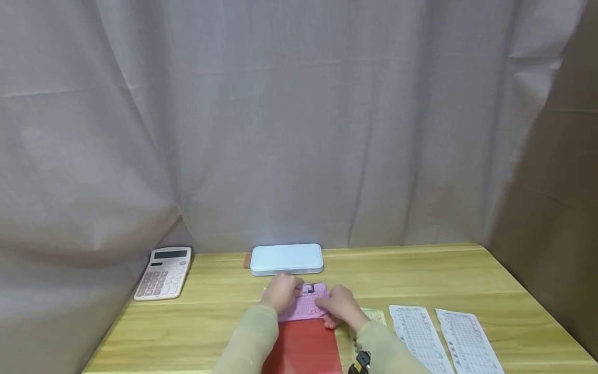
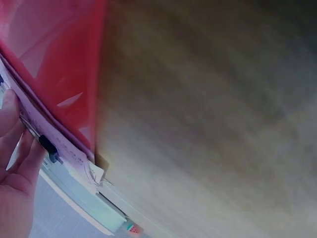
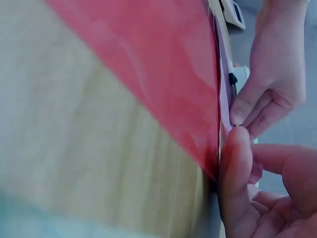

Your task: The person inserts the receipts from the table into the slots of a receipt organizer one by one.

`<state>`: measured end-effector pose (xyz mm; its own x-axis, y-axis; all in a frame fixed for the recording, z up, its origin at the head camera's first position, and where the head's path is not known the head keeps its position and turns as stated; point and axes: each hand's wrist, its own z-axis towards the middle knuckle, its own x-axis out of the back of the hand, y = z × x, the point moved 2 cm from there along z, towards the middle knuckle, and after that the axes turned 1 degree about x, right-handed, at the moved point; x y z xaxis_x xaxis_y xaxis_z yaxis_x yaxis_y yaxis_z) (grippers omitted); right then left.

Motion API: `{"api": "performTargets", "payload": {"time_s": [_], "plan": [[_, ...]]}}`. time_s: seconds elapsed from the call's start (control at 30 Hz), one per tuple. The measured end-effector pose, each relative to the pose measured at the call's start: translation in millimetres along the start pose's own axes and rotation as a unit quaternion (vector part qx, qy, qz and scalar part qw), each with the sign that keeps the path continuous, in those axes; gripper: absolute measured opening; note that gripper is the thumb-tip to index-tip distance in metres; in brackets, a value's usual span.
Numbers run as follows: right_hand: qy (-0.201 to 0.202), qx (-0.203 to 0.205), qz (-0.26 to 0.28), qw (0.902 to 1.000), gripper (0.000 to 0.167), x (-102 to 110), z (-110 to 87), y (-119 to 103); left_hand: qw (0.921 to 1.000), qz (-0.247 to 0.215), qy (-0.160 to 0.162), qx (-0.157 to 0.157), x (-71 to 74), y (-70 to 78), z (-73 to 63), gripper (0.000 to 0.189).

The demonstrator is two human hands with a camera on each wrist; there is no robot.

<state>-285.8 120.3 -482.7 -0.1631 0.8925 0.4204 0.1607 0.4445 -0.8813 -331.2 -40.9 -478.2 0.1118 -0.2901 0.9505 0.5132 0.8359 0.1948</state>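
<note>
Grey cloth (image 1: 299,124) hangs like a wall beyond the left hand (image 1: 282,292) and right hand (image 1: 344,306), easily the biggest thing here. Next up is the table (image 1: 388,272), light wood grain, running out under and around both hands. Then you've got a shiny red folder (image 1: 306,345) lying between the forearms, on the near side of the hands.

Over to the right of the right hand there are two white slips (image 1: 418,337) with printed grids, side by side with a narrow gap. Just past the left hand sits a pale case (image 1: 286,257), lying flat. Way off to the left of the left hand there's a calculator (image 1: 163,274), angled a bit.

A yellow-green slip (image 1: 375,316) pokes out beside the right hand, mostly covered by the sleeve. The pink slip (image 1: 303,307) is right between the hands, at the folder's far end. Right hand's pinching its edge, thumb on top and fingers tucked under. Smallest of the lot is a metal clip (image 1: 311,288) with a black tip, at the slip's far edge, and the left hand's thumb and fingers are pinching it.
</note>
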Motion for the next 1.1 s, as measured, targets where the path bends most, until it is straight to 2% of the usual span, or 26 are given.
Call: {"api": "performTargets", "payload": {"time_s": [0.13,0.33,0.43,0.63,0.93,1.1], "plan": [[0.01,0.021,-0.03,0.9993,0.026,8,-4.4,1,0.9999,0.001,0.012,-0.007,-0.1,1.6,0.2,0.008],[0.043,0.056,-0.092,0.9932,0.038,27,-8.7,5,0.9999,-0.007,0.008,0.01,0.1,1.6,-0.3,0.016],[0.051,0.07,-0.107,0.9905,0.038,37,-12.9,9,0.9998,-0.015,0.008,0.013,-0.8,0.4,-0.8,0.017],[0.062,0.093,-0.117,0.9868,0.027,59,-25.1,23,0.9993,-0.032,0.013,0.018,-2.4,-3.4,-1.6,0.021],[0.062,0.084,-0.12,0.9873,0.028,82,-39.2,40,0.9983,-0.051,0.018,0.02,0.8,-7.9,-3.9,0.023],[0.085,0.085,-0.182,0.9759,0.031,89,-44.7,39,0.9972,-0.067,0.009,0.032,0.2,-8.2,-4.2,0.023]]}}
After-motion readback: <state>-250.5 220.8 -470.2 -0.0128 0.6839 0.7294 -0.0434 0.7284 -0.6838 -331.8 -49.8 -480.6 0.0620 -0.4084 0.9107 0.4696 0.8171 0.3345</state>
